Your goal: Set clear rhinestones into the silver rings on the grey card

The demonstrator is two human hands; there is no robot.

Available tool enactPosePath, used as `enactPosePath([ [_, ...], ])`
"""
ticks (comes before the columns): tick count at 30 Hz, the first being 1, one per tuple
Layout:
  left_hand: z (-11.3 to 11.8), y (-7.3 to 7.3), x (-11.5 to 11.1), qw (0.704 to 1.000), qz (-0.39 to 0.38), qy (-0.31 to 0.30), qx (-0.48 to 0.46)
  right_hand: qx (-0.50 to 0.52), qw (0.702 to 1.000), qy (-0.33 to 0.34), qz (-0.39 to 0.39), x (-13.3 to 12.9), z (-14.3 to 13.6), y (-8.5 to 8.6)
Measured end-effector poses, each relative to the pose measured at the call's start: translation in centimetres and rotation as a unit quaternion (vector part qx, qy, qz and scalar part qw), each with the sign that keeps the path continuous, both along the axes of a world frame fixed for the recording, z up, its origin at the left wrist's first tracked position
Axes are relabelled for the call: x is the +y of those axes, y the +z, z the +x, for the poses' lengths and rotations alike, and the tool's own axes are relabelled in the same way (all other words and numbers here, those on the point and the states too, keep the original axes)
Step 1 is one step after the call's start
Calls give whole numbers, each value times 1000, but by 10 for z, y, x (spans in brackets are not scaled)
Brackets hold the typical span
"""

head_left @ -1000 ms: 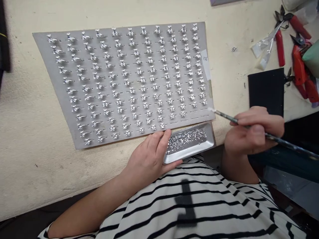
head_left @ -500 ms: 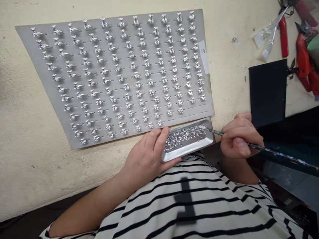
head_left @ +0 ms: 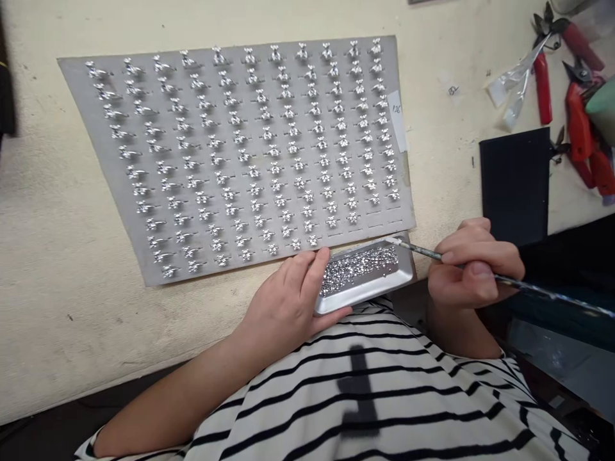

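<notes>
Left hand [head_left: 283, 298]: clasping end of shallow silver metal tray [head_left: 368, 292], small sparkling stones [head_left: 360, 266] inside.
Right hand [head_left: 475, 266]: pinching thin dark speckled stick [head_left: 419, 250], white tip at tray's far rim.
Tray: beside flat grey board [head_left: 91, 105] of silver rings [head_left: 274, 168].

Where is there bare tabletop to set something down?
Widest: tabletop left of the gray ring card, down to the left forearm. Narrower: a specked strip between card and black pad. Crowded: far right, with red-handled pliers and plastic strips, and the card's near edge, where left hand, tray and stick gather.
</notes>
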State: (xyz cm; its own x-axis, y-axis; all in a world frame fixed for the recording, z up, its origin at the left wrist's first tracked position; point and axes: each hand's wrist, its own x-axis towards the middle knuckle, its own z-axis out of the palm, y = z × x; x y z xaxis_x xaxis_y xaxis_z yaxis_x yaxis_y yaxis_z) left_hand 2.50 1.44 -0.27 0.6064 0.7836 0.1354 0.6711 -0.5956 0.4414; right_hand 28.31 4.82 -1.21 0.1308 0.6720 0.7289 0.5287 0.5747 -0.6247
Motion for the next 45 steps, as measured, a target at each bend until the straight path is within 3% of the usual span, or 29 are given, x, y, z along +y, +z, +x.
enactPosePath([
  [3,1,0,-1,1000,8,1,2,1,999,-33,-18,7,-10,10],
  [6,1,0,-1,1000,14,6,4,-23,993,-70,-92,13,-18,16],
  [14,0,-1,-1,1000,11,4,3,-80,980,-69,-169,19,-20,9],
  [34,0,-1,0,1000,18,4,-8,-98,976,-85,-176,16,-17,5],
  [45,1,-2,1,1000,23,3,-10,-164,974,-34,-154,19,-18,11],
])
